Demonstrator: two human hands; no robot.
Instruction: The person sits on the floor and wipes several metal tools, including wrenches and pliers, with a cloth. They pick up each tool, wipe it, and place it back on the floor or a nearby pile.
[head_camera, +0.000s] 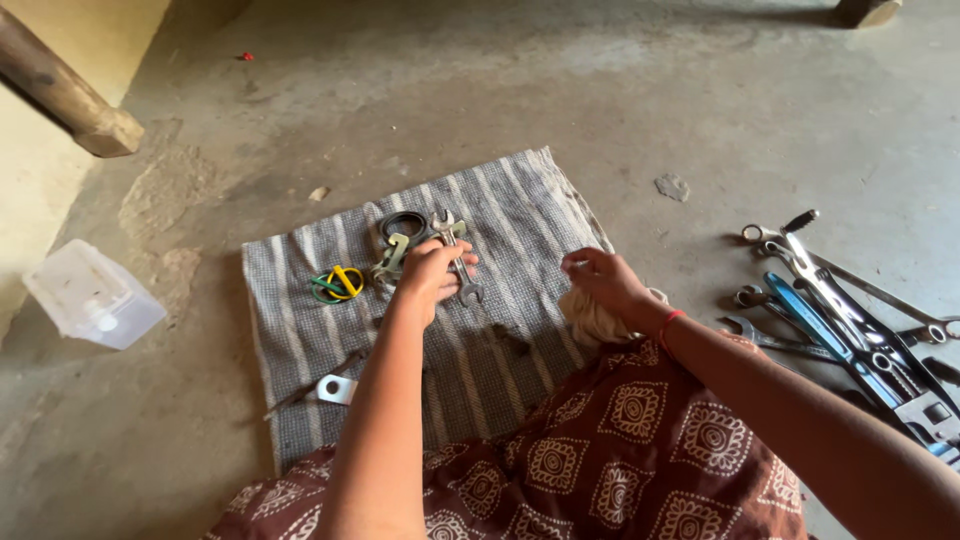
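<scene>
I sit on the floor at a grey striped cloth (300, 300). My left hand (432, 275) rests on a double-ended spanner (458, 262) lying on the cloth, fingers curled over its shaft. My right hand (600, 277) grips a pale crumpled rag (592, 318) near the cloth's right edge. Just beyond the left hand lie a black rubber ring (402, 226) and a small pale metal piece (392, 256).
A green and yellow coil of wire (338, 284) and a flat metal bracket (335, 389) lie on the cloth's left part. Several spanners and blue-handled tools (850, 315) are spread on the concrete at the right. A clear plastic box (92, 296) sits at the left.
</scene>
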